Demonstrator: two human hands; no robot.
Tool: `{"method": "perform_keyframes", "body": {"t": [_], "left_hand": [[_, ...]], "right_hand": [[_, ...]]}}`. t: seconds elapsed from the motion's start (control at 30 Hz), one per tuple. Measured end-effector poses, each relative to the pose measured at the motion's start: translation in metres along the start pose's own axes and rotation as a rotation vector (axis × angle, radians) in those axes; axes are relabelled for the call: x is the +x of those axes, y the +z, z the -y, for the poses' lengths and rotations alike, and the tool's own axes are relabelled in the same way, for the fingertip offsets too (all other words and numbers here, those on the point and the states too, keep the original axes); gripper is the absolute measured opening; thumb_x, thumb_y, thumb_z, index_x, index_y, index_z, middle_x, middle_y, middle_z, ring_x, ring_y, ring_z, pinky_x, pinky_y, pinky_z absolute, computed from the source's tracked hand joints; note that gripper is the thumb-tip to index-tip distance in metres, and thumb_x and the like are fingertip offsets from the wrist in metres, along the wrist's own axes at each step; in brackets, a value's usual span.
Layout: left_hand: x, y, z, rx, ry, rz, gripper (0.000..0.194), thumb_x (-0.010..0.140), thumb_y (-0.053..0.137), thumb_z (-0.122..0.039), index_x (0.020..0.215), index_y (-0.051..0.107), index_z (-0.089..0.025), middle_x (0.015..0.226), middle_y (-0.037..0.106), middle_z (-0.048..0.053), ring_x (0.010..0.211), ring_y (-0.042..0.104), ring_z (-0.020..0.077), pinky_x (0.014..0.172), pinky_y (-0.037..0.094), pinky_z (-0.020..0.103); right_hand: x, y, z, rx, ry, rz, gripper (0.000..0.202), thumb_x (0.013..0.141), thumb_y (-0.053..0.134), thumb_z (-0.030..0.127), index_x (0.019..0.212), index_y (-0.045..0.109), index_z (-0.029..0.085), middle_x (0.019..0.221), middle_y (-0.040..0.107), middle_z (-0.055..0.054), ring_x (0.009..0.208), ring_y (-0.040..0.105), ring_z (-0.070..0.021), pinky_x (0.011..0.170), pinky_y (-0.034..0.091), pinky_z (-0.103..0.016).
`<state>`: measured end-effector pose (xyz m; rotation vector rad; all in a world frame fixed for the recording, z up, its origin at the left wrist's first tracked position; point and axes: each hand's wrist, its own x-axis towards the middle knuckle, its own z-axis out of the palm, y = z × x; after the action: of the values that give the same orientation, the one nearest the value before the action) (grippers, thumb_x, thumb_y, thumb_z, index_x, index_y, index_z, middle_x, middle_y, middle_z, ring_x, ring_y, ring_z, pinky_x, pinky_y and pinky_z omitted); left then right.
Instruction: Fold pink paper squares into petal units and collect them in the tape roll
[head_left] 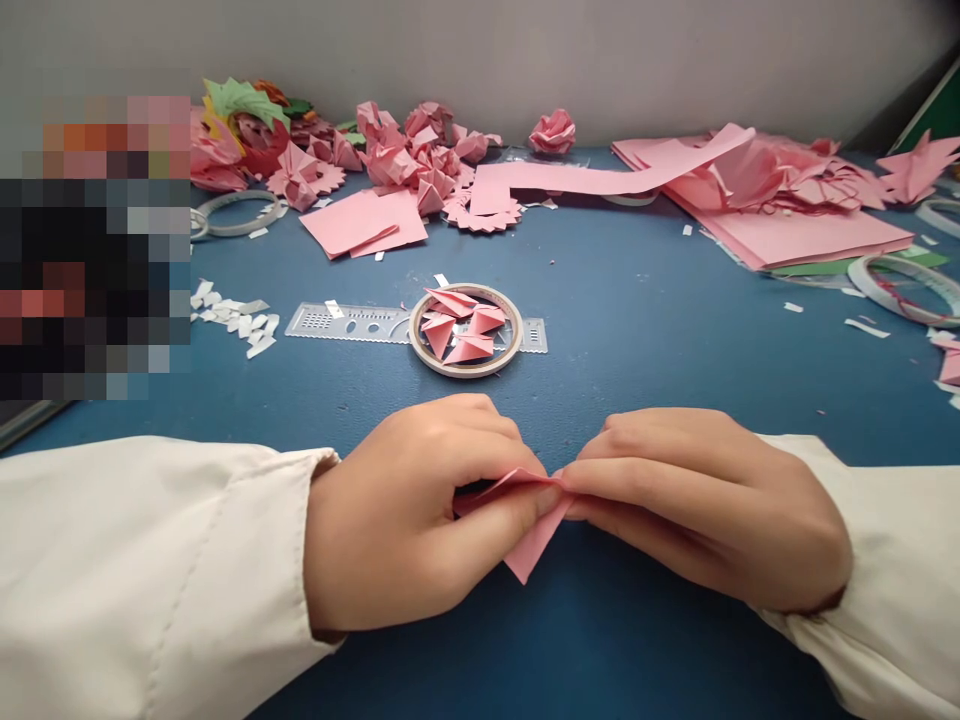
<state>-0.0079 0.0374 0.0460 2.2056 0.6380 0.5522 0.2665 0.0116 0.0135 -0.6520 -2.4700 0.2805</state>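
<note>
A small folded piece of pink paper (534, 545) is held between both hands near the middle of the view, one corner pointing down. My left hand (427, 515) is closed on it, with the thumb pressed on top and the fingers behind. My right hand (697, 500) pinches the paper's right end with its fingertips, which meet the left thumb tip. Beyond the hands lies a roll of tape (517, 345), with several small folded pink pieces (471, 348) inside its ring. Under the roll is a clear stencil ruler (360, 325).
Pink folded flowers (427, 150) line the back of the blue table (622, 320). Pink sheets (810, 235) and a long strip (577, 180) lie at the back right. White scraps (240, 315) and more tape rolls (892, 290) are at the sides. A blurred patch covers the far left.
</note>
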Motion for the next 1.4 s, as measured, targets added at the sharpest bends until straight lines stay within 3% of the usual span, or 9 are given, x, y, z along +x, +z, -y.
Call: {"method": "perform_keyframes", "body": {"t": [0.73, 0.97, 1.17, 1.4], "left_hand": [[0.000, 0.002, -0.003, -0.024, -0.011, -0.022, 0.039, 0.116, 0.060, -0.010, 0.080, 0.070, -0.022, 0.078, 0.072, -0.007, 0.078, 0.067, 0.0101, 0.079, 0.055, 0.019], [0.002, 0.002, 0.001, 0.012, -0.005, -0.012, 0.042, 0.117, 0.058, -0.012, 0.078, 0.071, -0.021, 0.077, 0.070, -0.004, 0.076, 0.066, 0.0121, 0.074, 0.053, 0.022], [0.001, 0.003, 0.002, -0.010, -0.010, -0.021, 0.040, 0.118, 0.057, -0.014, 0.080, 0.067, -0.022, 0.079, 0.071, -0.005, 0.076, 0.066, 0.0111, 0.074, 0.053, 0.021], [-0.005, 0.007, -0.010, 0.125, -0.055, -0.232, 0.038, 0.120, 0.046, -0.020, 0.082, 0.051, -0.024, 0.071, 0.054, -0.008, 0.059, 0.050, 0.0119, 0.066, 0.047, 0.027]], "right_hand": [[-0.001, 0.001, 0.002, -0.034, -0.035, -0.001, 0.015, 0.122, 0.057, 0.009, 0.132, 0.064, 0.018, 0.095, 0.079, -0.004, 0.078, 0.068, -0.0154, 0.072, 0.057, -0.030], [0.003, 0.001, 0.005, -0.015, -0.002, -0.021, 0.007, 0.124, 0.061, 0.017, 0.130, 0.064, 0.020, 0.096, 0.080, -0.002, 0.077, 0.070, -0.0145, 0.072, 0.057, -0.029], [0.002, -0.001, 0.003, -0.037, -0.004, -0.034, 0.010, 0.123, 0.059, 0.014, 0.128, 0.064, 0.020, 0.094, 0.079, -0.003, 0.077, 0.072, -0.0146, 0.071, 0.060, -0.028], [0.002, -0.002, 0.009, -0.159, 0.088, -0.148, 0.016, 0.119, 0.062, 0.011, 0.122, 0.066, 0.026, 0.094, 0.083, -0.001, 0.076, 0.080, -0.0148, 0.074, 0.067, -0.027]]}}
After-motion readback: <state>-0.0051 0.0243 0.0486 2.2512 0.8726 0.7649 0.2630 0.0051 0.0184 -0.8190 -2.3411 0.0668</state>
